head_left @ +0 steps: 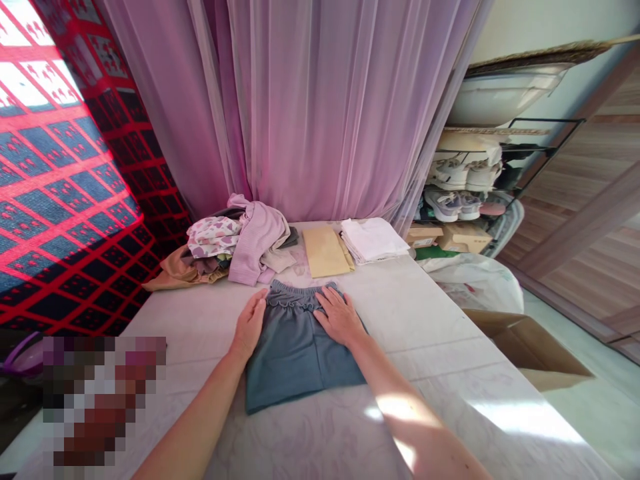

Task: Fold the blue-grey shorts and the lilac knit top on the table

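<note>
A grey-blue skirt or pair of shorts [300, 360] lies flat on the white patterned table cover [210, 347]; I cannot tell which it is. Its gathered elastic waistband points away from me. My right hand [340, 317] rests flat on the upper right of the garment, fingers spread below the waistband. At the upper left edge, my left hand [251, 320] stands on its side against the cloth with its fingers stretched out. Neither hand grips the fabric.
Behind the garment are a loose clothes heap [257, 237], a folded yellow cloth [325, 252] and folded white cloths [375, 240]. A purple curtain [320, 120] hangs at the back. To the right stand a shoe rack [530, 148] and an open cardboard box [540, 347]. A blurred patch covers the lower left.
</note>
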{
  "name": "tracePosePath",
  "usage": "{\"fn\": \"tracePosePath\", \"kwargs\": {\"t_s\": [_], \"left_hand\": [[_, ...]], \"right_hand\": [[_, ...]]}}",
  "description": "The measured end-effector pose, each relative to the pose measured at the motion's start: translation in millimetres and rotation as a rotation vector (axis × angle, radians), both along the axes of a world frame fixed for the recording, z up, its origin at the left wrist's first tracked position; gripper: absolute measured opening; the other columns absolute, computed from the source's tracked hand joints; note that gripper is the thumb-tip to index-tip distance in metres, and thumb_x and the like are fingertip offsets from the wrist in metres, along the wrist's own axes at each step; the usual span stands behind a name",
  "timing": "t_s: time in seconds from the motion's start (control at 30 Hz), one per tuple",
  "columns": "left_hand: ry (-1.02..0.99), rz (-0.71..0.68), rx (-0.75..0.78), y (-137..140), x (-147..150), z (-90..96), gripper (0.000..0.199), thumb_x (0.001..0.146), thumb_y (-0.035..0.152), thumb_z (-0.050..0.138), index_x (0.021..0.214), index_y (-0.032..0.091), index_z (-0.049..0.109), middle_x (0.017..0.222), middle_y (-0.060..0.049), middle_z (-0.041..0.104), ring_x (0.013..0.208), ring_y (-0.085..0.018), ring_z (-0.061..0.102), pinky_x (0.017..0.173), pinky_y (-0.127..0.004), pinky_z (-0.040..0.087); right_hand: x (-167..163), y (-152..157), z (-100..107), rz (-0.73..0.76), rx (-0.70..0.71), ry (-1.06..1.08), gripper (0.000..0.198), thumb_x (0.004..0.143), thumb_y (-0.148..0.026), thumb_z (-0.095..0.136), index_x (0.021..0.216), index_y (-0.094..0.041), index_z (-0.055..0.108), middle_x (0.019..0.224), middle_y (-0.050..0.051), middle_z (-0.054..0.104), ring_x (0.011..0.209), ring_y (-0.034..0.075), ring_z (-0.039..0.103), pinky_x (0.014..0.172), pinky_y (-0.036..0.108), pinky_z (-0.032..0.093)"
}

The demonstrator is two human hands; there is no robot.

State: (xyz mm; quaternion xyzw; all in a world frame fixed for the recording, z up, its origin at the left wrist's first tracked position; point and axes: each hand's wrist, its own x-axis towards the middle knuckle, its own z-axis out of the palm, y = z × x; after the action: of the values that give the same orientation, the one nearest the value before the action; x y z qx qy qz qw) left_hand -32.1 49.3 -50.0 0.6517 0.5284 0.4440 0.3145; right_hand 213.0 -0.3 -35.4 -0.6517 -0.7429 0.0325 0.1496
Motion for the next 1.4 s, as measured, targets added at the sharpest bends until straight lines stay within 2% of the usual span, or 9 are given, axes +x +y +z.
{"fn": "tracePosePath", "kwargs": {"t_s": [0.1,0.23,0.33,0.57,0.73,0.83,0.97,1.17,1.4], "left_hand": [[0.118,0.12,-0.046,-4.7,-21.6,8.6,0.036,0.086,0.039,0.049,0.111,0.019,0.065,0.112,-0.008,0.069,0.101,-0.021,0.066,0.095,-0.037,0.051],[0.558,0.066,-0.005,-18.1,-31.0,20.2,0.027,0.083,0.04,0.056,0.092,0.019,0.07,0.1,-0.009,0.07,0.096,-0.024,0.063,0.09,-0.039,0.049],[0.732,0.054,-0.005,-23.8,-25.9,25.1,0.018,0.083,0.034,0.058,0.085,0.02,0.068,0.097,-0.007,0.07,0.096,-0.025,0.062,0.088,-0.038,0.046],[0.761,0.187,-0.038,-27.1,-22.8,23.1,0.015,0.086,0.027,0.053,0.082,0.021,0.066,0.112,-0.008,0.069,0.107,-0.029,0.059,0.088,-0.042,0.045],[0.701,0.237,0.007,-27.7,-25.0,13.6,0.017,0.083,0.023,0.053,0.097,0.02,0.064,0.124,-0.012,0.064,0.118,-0.03,0.055,0.094,-0.047,0.045],[0.632,0.193,0.046,-26.6,-31.7,6.2,0.027,0.084,0.023,0.051,0.108,0.019,0.061,0.121,-0.012,0.066,0.114,-0.028,0.059,0.096,-0.048,0.046],[0.497,0.076,0.169,-34.9,-49.3,-2.5,0.029,0.083,0.018,0.045,0.106,0.021,0.063,0.119,-0.009,0.067,0.111,-0.024,0.061,0.099,-0.044,0.048],[0.473,-0.258,0.307,-64.3,-75.0,-3.9,0.033,0.084,0.013,0.042,0.09,0.026,0.073,0.121,-0.006,0.067,0.11,-0.019,0.063,0.095,-0.035,0.052],[0.628,-0.38,0.197,-79.4,-80.2,7.4,0.038,0.076,0.011,0.053,0.102,0.029,0.075,0.133,-0.006,0.061,0.127,-0.024,0.053,0.107,-0.042,0.044]], "right_hand": [[-7.5,-10.2,8.6,-0.03,0.066,0.04,0.045,0.098,-0.034,0.039,0.139,-0.021,0.052,0.15,0.01,0.044,0.14,0.026,0.034,0.115,0.053,0.019],[-37.7,-36.0,19.6,0.06,0.135,0.088,0.044,0.097,-0.034,0.042,0.139,-0.024,0.051,0.15,0.009,0.043,0.141,0.026,0.032,0.116,0.054,0.015],[-62.1,-54.4,16.4,0.206,0.093,0.098,0.045,0.096,-0.041,0.045,0.14,-0.029,0.05,0.153,0.007,0.038,0.143,0.025,0.028,0.116,0.055,0.015],[-73.1,-65.9,1.8,0.272,-0.071,0.102,0.052,0.095,-0.052,0.046,0.141,-0.029,0.048,0.154,0.01,0.037,0.143,0.028,0.027,0.114,0.061,0.015],[-69.6,-67.5,1.2,0.268,0.019,0.138,0.044,0.095,-0.046,0.048,0.133,-0.028,0.056,0.148,0.009,0.046,0.139,0.026,0.036,0.113,0.056,0.021],[-51.2,-70.5,-4.3,0.178,0.219,0.183,0.034,0.096,-0.035,0.045,0.121,-0.024,0.064,0.136,0.009,0.058,0.128,0.023,0.049,0.11,0.047,0.03],[-1.0,-78.4,-12.2,-0.113,0.396,0.237,0.031,0.094,-0.027,0.04,0.105,-0.02,0.068,0.117,0.01,0.068,0.11,0.021,0.06,0.095,0.037,0.043],[50.1,-96.7,-8.3,-0.564,0.155,0.123,0.028,0.089,-0.031,0.048,0.106,-0.018,0.066,0.1,0.009,0.07,0.093,0.024,0.061,0.081,0.035,0.043],[39.3,-102.8,8.8,-0.569,0.018,-0.003,0.026,0.089,-0.044,0.055,0.087,-0.022,0.069,0.095,0.008,0.066,0.093,0.026,0.058,0.077,0.037,0.04]]}}
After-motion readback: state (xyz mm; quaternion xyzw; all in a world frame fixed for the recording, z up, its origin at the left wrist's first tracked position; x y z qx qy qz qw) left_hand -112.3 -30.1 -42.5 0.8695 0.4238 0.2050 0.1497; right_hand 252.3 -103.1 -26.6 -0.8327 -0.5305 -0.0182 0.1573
